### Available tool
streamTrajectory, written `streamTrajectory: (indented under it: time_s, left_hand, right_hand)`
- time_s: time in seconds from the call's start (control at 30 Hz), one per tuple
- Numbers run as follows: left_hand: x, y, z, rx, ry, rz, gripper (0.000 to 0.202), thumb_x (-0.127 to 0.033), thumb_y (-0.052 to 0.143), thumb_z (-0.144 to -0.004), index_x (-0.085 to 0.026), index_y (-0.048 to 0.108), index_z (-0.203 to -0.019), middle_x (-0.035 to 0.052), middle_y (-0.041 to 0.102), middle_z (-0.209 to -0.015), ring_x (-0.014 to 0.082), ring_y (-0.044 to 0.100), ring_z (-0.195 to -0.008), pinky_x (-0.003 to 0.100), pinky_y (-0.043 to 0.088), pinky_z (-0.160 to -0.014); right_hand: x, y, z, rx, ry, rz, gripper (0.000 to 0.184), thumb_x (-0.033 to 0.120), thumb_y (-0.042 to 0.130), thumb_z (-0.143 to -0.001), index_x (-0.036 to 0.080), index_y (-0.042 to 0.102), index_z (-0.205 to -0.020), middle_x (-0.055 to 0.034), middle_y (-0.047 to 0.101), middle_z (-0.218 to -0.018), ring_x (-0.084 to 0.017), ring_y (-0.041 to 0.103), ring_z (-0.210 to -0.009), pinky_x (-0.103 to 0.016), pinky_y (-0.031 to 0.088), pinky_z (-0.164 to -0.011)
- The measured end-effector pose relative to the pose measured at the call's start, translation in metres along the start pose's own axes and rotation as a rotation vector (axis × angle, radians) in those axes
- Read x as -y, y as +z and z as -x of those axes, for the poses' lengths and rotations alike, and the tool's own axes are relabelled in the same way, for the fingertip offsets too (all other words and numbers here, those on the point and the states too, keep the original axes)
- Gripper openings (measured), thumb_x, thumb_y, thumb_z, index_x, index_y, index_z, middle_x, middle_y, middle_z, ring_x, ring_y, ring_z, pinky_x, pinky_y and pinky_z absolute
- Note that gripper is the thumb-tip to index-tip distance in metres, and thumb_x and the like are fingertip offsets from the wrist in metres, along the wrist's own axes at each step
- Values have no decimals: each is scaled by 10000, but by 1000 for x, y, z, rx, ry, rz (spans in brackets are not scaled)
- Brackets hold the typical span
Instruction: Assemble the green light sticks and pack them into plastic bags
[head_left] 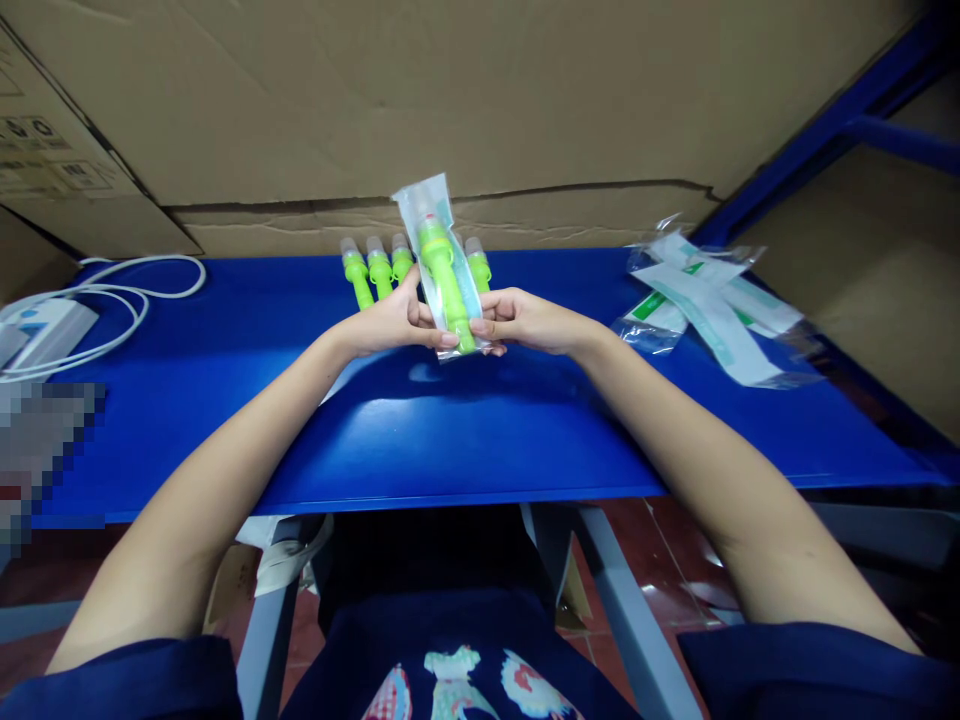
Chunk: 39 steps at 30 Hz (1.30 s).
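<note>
Between my two hands, above the blue table, a clear plastic bag stands tilted with a bright green, clear-capped stick-shaped item inside, beside a pale printed card. My left hand pinches the bag's lower left edge, thumb in front. On the lower right, my right hand grips the same bag between thumb and fingers. Behind my left hand lie several more green capped items, partly hidden by that hand. Another green capped item shows just right of the bag.
Several clear bags with white and green cards lie in a loose pile at the right. A white power strip and its coiled cable occupy the left. Cardboard walls the back; a blue metal frame rises at right.
</note>
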<state>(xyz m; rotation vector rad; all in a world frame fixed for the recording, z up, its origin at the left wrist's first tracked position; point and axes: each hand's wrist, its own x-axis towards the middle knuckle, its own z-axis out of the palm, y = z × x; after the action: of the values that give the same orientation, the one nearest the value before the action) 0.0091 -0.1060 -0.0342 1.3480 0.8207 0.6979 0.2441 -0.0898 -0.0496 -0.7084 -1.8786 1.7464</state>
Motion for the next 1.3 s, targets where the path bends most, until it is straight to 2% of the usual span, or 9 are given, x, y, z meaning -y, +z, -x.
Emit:
streamTrajectory:
  time_s: [0.17,0.4,0.5,0.63,0.73,0.87,1.07,1.17,1.3]
  left_hand:
    - [4,-1,-1,1,32,-26,1190,-103,948,-692,-216,249,-1649,201,790,-1163,427,752,-1142,616,586,-972]
    - [6,-3,-2,55,50,-11,1140,-107,930,-735,-193,241,-1640,225,763,-1234,423,743,-1161,597,575,-994]
    - [6,-3,-1,37,21,0,1121,-103,917,-752,-171,247,-1649,222,770,-1207,432,735,-1188,596,566,-1011]
    - [2,3,2,54,-25,-21,1175,-161,967,-720,-203,263,-1660,200,786,-1177,413,761,-1104,599,576,-993]
    - [0,7,2,93,-41,-85,1242,-186,966,-716,-174,196,-1691,189,800,-1087,378,792,-956,566,599,-934]
    - [4,6,-2,171,-25,-132,1393,-172,975,-624,-176,113,-1719,91,787,-889,272,774,-710,460,628,-821]
    - [7,5,-4,215,-11,-183,1468,-260,948,-637,-124,-43,-1711,75,779,-851,247,764,-726,346,590,-725]
    - [3,6,-2,170,-3,-212,1372,-336,929,-721,-135,5,-1715,52,756,-789,258,754,-739,394,580,-814]
    - [0,2,-3,-27,31,-215,1095,-504,830,-887,-200,168,-1705,85,760,-821,344,770,-908,529,532,-998]
  right_hand:
    - [-5,2,-4,5,-77,31,523,567,932,-736,142,669,-891,17,669,-669,-67,541,-534,-179,418,-490]
    - [2,1,1,12,-44,35,535,588,906,-770,129,675,-918,11,653,-693,-73,536,-559,-198,417,-508]
    - [5,2,4,9,9,37,601,696,853,-780,132,678,-895,-3,652,-699,-85,542,-567,-217,443,-538]
    - [2,7,3,-131,31,-15,738,866,760,-730,165,687,-949,-49,725,-822,-151,662,-705,-259,549,-651]
    - [-2,10,-2,-238,7,1,728,828,830,-682,182,685,-986,-65,766,-936,-193,715,-853,-289,589,-756]
    - [-5,11,-6,-318,-25,44,673,712,925,-644,170,698,-972,-50,772,-925,-186,704,-843,-290,575,-768]
    - [-1,13,-6,-378,-10,71,618,644,962,-614,164,681,-882,-42,746,-847,-171,671,-788,-277,547,-705]
    - [5,9,-3,-419,40,90,593,653,954,-624,184,663,-840,-51,715,-795,-177,636,-715,-292,527,-622]
    - [14,-17,6,-557,144,117,452,586,888,-764,207,646,-812,-95,682,-797,-188,598,-662,-324,509,-559]
